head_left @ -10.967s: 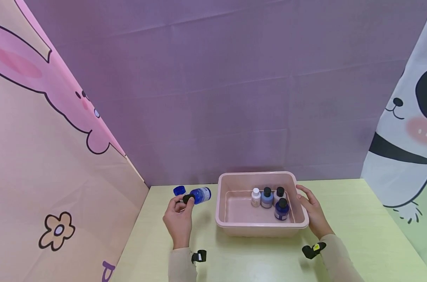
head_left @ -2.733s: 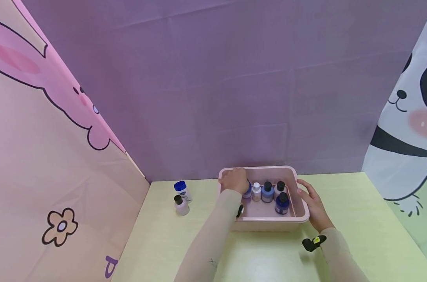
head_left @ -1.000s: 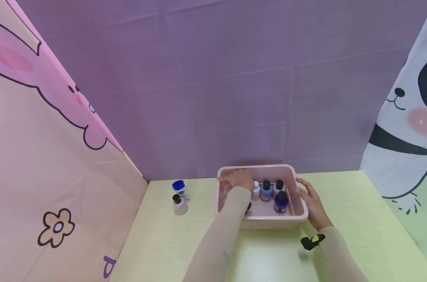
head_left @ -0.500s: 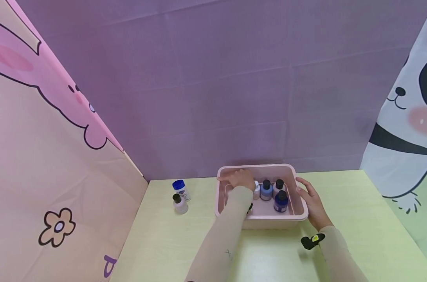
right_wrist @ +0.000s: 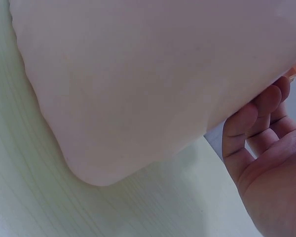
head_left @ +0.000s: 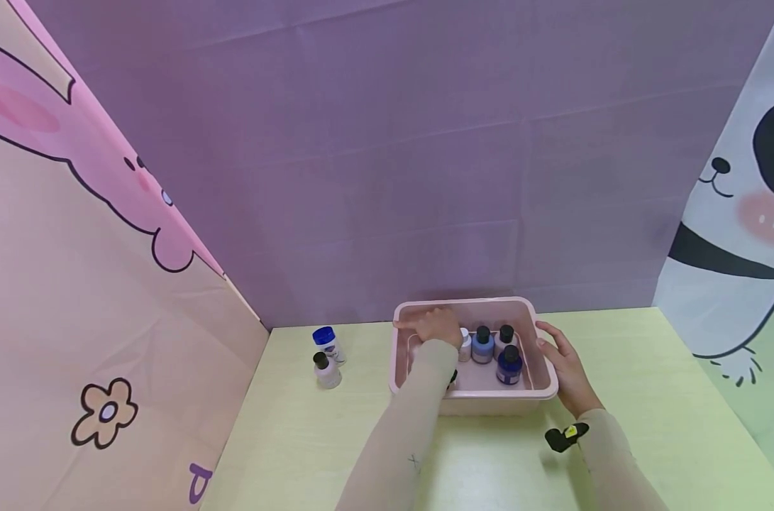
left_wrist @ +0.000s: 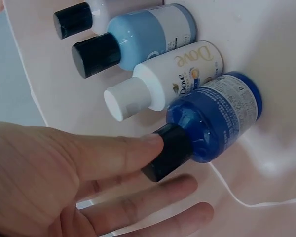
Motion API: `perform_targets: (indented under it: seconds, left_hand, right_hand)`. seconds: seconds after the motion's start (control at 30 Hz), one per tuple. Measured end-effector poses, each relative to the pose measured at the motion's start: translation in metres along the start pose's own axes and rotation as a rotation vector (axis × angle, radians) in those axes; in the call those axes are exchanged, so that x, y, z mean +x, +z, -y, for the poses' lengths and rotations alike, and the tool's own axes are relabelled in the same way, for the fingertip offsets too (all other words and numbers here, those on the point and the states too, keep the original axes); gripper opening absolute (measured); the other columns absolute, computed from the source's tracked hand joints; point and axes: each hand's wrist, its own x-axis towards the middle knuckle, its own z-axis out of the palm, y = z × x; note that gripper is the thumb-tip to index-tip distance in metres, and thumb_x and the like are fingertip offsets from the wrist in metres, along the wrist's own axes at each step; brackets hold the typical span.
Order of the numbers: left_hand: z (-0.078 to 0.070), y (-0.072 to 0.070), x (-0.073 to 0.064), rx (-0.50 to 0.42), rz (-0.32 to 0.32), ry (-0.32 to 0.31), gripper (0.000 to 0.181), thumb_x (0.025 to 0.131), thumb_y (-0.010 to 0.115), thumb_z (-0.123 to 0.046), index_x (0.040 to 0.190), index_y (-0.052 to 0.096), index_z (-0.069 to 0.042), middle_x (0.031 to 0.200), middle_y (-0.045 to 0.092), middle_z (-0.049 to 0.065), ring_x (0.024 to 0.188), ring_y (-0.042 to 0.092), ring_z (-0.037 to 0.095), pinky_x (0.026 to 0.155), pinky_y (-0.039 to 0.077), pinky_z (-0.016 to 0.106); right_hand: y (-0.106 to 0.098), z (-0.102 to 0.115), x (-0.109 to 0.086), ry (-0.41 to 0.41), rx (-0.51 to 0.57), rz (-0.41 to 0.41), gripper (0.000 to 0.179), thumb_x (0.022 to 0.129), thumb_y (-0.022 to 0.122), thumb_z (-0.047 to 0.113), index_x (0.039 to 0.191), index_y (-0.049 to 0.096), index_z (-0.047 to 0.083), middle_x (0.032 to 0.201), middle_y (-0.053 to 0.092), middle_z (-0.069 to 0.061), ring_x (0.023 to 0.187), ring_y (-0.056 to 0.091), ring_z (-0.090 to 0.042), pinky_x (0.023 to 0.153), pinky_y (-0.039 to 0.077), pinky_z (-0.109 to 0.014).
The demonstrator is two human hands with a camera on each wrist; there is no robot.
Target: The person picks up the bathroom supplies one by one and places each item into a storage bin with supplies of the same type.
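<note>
In the left wrist view my left hand (left_wrist: 93, 163) pinches the black cap of a translucent blue bottle (left_wrist: 212, 118); in the head view this hand (head_left: 434, 325) reaches into the pink bin (head_left: 489, 394) and hides that bottle. Right beside it stands a white Dove bottle (left_wrist: 180, 71), followed by a light-blue bottle (left_wrist: 150, 37) and a pale bottle (head_left: 505, 342), both black-capped. A dark-blue bottle (head_left: 509, 367) stands in front of these. My right hand (head_left: 565, 369) grips the bin's right rim, fingertips against its outer wall in the right wrist view.
Left of the bin on the pale table (head_left: 284, 440) stand a white bottle with a blue cap (head_left: 329, 344) and a pale pink bottle with a black cap (head_left: 326, 372). A purple cloth backdrop (head_left: 361, 177) rises directly behind, with printed panels on both sides.
The blue bottle, held over the table 11 seconds ago, is now inside the bin. Since 2.7 seconds ago my left hand has shifted slightly right; my right hand stays on the rim.
</note>
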Motion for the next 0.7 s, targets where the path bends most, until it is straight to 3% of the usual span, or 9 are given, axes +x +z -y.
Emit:
perform_targets:
  seconds: [0.43, 0.53, 0.7]
  left_hand:
    - [0.011, -0.005, -0.001, -0.155, -0.017, 0.032, 0.044, 0.088, 0.061, -0.024, 0.132, 0.058, -0.023, 0.137, 0.058, 0.002, 0.117, 0.06, 0.031, 0.096, 0.026, 0.079]
    - [0.016, -0.006, 0.002, -0.211, -0.031, 0.044, 0.042, 0.089, 0.058, -0.027, 0.131, 0.059, -0.022, 0.135, 0.06, 0.006, 0.119, 0.058, 0.035, 0.096, 0.028, 0.079]
    - [0.029, -0.01, 0.004, -0.363, -0.045, 0.066, 0.046, 0.084, 0.064, -0.036, 0.126, 0.062, -0.019, 0.127, 0.064, 0.009, 0.117, 0.055, 0.044, 0.094, 0.031, 0.078]
  right_hand:
    - [0.001, 0.001, -0.001, 0.003, 0.005, -0.002, 0.056, 0.099, 0.049, 0.042, 0.149, 0.029, 0.028, 0.135, 0.042, 0.008, 0.11, 0.054, -0.002, 0.087, 0.051, -0.022]
    - [0.0, 0.002, -0.001, 0.01, 0.001, -0.001, 0.056, 0.099, 0.048, 0.043, 0.149, 0.029, 0.029, 0.135, 0.043, 0.009, 0.112, 0.054, -0.002, 0.087, 0.051, -0.022]
    - [0.0, 0.004, -0.002, 0.001, -0.002, 0.006, 0.056, 0.099, 0.049, 0.042, 0.149, 0.028, 0.027, 0.134, 0.045, 0.006, 0.113, 0.054, -0.005, 0.088, 0.051, -0.023]
